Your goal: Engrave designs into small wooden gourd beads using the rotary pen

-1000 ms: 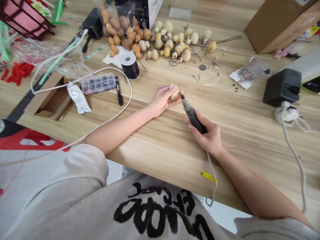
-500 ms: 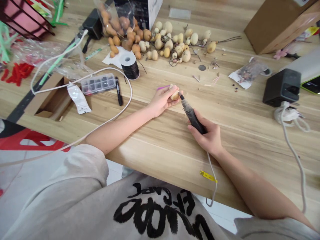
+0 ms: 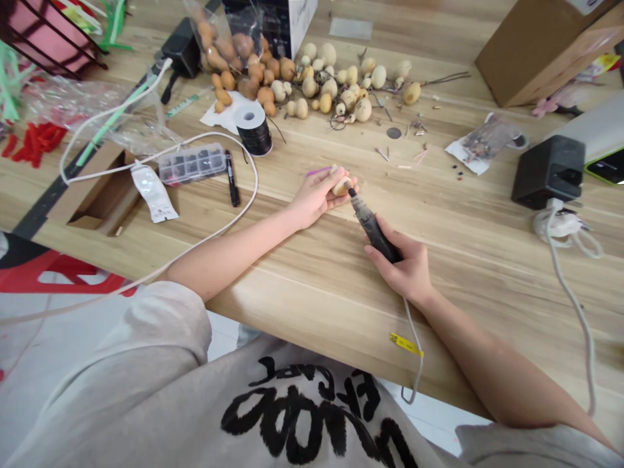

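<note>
Between the fingers of my left hand (image 3: 316,197) is a small pale yellow gourd (image 3: 341,187), partly covered by the fingertips. A thin purple strip (image 3: 319,171) shows just behind that hand. My right hand (image 3: 403,260) is wrapped round a dark rotary tool (image 3: 374,231), its grey nose pointing up and left. The tool's tip meets the near right side of the gourd, or sits very close to it; I cannot tell which. A white cord with a yellow tag (image 3: 406,343) hangs from the tool's rear end over the table edge.
Several small gourds (image 3: 361,109) lie at the back beside a bag of brown ones (image 3: 227,49). Left are a black wire spool (image 3: 254,133), a clear compartment box (image 3: 192,164), a marker (image 3: 232,179) and a looping white cable (image 3: 254,188). A black power adapter (image 3: 548,170) stands right.
The rotary tool and my right hand have shifted very slightly left, bringing the tip a little further onto the gourd. My left hand stays almost still.
</note>
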Tool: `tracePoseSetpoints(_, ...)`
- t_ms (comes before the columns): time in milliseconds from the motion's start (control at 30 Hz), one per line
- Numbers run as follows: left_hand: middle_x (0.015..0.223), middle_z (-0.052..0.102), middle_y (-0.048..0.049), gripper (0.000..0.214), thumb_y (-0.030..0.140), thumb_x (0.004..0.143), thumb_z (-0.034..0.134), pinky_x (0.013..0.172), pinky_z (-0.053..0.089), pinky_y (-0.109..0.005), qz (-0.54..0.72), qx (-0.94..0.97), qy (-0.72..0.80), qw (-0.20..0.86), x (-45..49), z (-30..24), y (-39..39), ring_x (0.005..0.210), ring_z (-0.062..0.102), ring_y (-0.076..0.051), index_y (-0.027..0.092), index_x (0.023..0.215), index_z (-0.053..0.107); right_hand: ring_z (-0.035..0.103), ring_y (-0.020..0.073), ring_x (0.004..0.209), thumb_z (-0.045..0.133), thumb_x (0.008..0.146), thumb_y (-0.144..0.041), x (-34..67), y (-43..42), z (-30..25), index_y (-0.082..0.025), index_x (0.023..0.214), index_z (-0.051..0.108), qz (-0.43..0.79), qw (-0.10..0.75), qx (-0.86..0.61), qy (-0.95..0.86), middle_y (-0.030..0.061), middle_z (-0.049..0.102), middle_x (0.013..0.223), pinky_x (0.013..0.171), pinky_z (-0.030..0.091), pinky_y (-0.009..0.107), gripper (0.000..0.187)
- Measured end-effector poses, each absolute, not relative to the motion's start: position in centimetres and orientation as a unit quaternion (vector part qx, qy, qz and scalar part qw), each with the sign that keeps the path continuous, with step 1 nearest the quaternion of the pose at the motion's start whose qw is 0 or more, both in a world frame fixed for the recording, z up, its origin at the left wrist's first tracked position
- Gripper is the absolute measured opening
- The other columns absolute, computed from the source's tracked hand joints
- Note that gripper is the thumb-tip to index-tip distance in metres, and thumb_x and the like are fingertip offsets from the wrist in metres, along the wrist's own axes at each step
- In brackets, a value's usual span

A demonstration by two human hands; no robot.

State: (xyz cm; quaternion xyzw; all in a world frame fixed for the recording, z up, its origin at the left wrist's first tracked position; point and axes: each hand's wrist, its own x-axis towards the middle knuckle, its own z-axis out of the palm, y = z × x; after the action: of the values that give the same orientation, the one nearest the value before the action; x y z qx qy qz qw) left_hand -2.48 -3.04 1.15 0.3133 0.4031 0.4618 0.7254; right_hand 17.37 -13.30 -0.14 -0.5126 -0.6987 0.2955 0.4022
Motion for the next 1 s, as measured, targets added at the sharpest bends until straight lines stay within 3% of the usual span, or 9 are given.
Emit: tracePoseSetpoints(1000,0.095,0.075,-0.0039,0.034,0.049,0.087,0.068,0.096,0.053,-0.029,0.457,0.315,0.416,0.720,-2.41,1.22,-3.02,0.100,0.072,-0.013,0.016,0.093,0.063,0.075,0.0254,0.088,0.067,0.082,-0.030,17.25,-13.31,0.07,-0.014,0.134,0.066,0.303,0.396,-0.523,-0.691,0.0097,0.079,0.101,0.086,0.058,0.039,0.055)
